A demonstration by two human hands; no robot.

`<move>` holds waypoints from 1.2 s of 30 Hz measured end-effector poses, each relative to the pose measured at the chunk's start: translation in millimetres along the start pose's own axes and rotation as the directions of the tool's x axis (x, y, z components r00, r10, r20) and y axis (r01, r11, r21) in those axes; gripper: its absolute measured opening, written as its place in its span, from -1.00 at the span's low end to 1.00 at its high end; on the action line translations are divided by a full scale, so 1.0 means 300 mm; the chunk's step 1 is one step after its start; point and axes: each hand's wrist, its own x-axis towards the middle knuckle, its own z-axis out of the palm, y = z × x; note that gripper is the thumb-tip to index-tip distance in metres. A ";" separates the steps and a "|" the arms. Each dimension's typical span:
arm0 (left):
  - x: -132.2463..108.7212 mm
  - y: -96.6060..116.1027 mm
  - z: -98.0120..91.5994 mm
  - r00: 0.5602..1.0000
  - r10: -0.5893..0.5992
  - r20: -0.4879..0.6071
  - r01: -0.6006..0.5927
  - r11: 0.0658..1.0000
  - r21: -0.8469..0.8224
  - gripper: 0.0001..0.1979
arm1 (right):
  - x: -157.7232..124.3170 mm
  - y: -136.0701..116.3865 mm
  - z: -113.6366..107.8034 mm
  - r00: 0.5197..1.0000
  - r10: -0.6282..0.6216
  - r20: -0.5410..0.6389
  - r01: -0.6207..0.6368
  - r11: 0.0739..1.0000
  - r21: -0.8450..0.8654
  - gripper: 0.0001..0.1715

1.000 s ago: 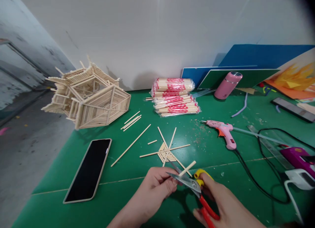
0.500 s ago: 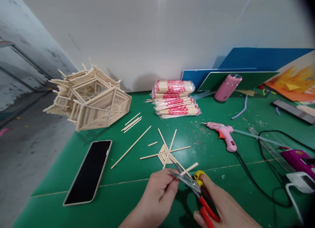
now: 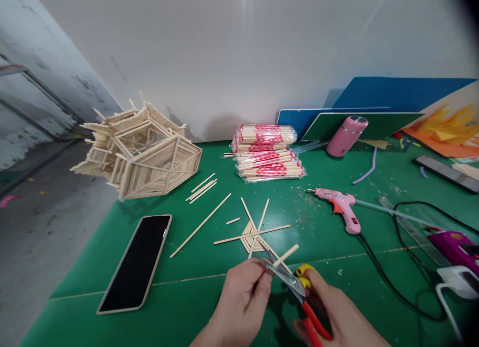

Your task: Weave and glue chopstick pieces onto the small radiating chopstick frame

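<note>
My left hand (image 3: 243, 299) pinches a short wooden stick (image 3: 286, 254) that pokes up to the right between the blades of red-and-yellow scissors (image 3: 295, 287). My right hand (image 3: 337, 314) grips the scissor handles at the bottom edge. The blades are parted around the stick. Just beyond lies a small fan-shaped piece of glued sticks (image 3: 254, 234) with longer sticks crossing it.
A stick-built model house (image 3: 142, 152) stands at the table's far left corner. A black phone (image 3: 136, 262) lies front left. Wrapped chopstick bundles (image 3: 267, 152) are at the back, a pink glue gun (image 3: 342, 207) with its black cord to the right, and a pink bottle (image 3: 346, 130).
Both hands and the scissors stay in nearly the same place; the view has tilted up slightly, so everything sits a little lower in frame.
</note>
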 end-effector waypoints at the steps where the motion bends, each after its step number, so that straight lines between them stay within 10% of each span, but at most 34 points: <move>1: -0.004 -0.006 0.008 0.999 0.022 -0.041 -0.019 0.998 0.059 -0.78 | 0.001 0.001 -0.001 1.000 -0.002 0.008 0.002 1.000 -0.021 -0.60; 5: -0.011 -0.016 0.021 0.992 0.092 -0.087 -0.079 0.987 0.140 -0.78 | -0.001 0.018 -0.007 1.000 0.014 -0.003 -0.014 0.994 -0.105 -0.37; 16: 0.022 0.012 -0.013 0.954 -0.225 0.196 0.296 0.800 -0.522 -0.79 | -0.009 0.000 -0.046 1.000 0.014 0.012 -0.012 0.987 -0.160 -0.23; 36: 0.026 0.004 -0.020 0.960 -0.196 0.202 0.269 0.849 -0.455 -0.79 | -0.006 0.024 -0.039 0.998 -0.025 -0.059 0.010 0.972 -0.235 -0.22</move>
